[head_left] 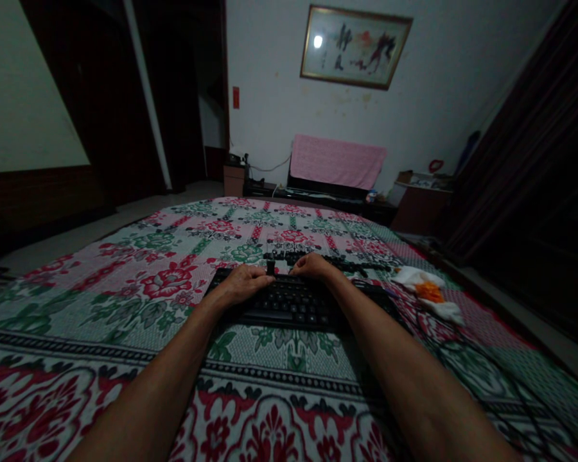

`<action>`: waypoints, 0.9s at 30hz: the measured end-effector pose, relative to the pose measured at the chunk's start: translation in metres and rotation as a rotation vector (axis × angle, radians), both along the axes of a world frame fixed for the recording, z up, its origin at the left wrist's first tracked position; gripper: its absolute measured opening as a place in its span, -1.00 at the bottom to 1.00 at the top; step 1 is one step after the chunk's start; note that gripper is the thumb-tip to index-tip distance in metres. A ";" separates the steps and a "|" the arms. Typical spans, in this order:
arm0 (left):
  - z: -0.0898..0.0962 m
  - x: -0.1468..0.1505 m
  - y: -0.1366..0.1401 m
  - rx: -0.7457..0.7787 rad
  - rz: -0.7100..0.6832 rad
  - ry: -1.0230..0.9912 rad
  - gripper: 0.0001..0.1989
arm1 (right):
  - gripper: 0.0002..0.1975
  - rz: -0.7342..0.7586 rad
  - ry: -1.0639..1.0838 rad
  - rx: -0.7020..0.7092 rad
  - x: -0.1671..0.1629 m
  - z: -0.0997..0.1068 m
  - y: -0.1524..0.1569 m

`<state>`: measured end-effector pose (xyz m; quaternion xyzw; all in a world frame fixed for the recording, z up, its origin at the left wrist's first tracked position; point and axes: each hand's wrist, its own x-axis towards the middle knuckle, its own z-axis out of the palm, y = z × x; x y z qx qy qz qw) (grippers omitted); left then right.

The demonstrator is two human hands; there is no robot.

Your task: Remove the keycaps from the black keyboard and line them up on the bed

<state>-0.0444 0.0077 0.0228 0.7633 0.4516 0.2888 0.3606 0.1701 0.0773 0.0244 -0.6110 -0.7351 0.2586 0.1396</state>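
Observation:
A black keyboard (279,308) lies on the patterned bedspread in front of me. My left hand (245,282) rests over its upper left part, closed with thumb and fingers around a small black upright piece (270,267) whose kind is too dark to make out. Over the top edge of the keyboard, right of that piece, is my right hand (313,265), its fingers pinched together; whatever is between them is too small to tell. Just behind the keyboard, several small black pieces that look like loose keycaps (344,262) lie in a rough row.
A white cloth with an orange patch (428,292) lies right of the keyboard. Dark cable (481,350) loops over the bedspread (173,346) at the right. Beyond the bed, a pink towel (337,162) covers something on a low dark stand, beneath a framed picture (356,48).

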 end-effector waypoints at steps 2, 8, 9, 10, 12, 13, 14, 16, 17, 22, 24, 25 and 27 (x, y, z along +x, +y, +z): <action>0.000 0.000 -0.001 0.006 0.002 0.000 -0.64 | -0.80 0.044 -0.048 0.051 0.000 0.002 -0.001; 0.001 0.000 -0.002 0.059 -0.001 -0.030 -0.64 | -0.75 0.117 -0.091 0.161 0.003 0.000 -0.005; 0.001 0.000 -0.002 0.058 -0.001 -0.032 -0.64 | -0.76 0.131 -0.079 0.181 0.002 -0.001 -0.005; 0.001 0.000 -0.002 0.050 0.000 -0.031 -0.65 | -0.76 0.150 -0.067 0.200 0.001 -0.002 -0.005; 0.002 0.000 -0.003 0.032 -0.001 -0.025 -0.65 | -0.78 0.185 -0.057 0.224 -0.003 -0.003 -0.003; 0.002 0.000 -0.003 0.025 -0.002 -0.024 -0.65 | -0.79 0.193 -0.065 0.222 -0.005 -0.004 -0.002; 0.003 0.000 -0.004 0.022 -0.002 -0.023 -0.65 | -0.80 0.194 -0.079 0.212 -0.007 -0.004 0.000; 0.004 0.001 -0.004 0.022 -0.001 -0.023 -0.64 | -0.82 0.181 -0.116 0.187 -0.010 -0.004 0.003; 0.004 0.001 -0.005 0.020 0.000 -0.022 -0.64 | -0.83 0.172 -0.130 0.183 -0.011 -0.003 0.004; 0.006 0.001 -0.005 0.021 0.014 -0.011 -0.63 | -0.78 0.168 -0.111 0.210 -0.009 -0.002 0.004; 0.005 0.001 -0.004 0.041 0.012 -0.009 -0.63 | -0.75 0.163 -0.126 0.220 -0.009 -0.002 0.003; 0.005 0.001 -0.004 0.045 0.011 -0.008 -0.63 | -0.75 0.160 -0.144 0.225 -0.009 -0.001 0.003; 0.005 0.001 -0.004 0.035 0.010 -0.004 -0.63 | -0.75 0.170 -0.188 0.230 -0.011 0.000 0.004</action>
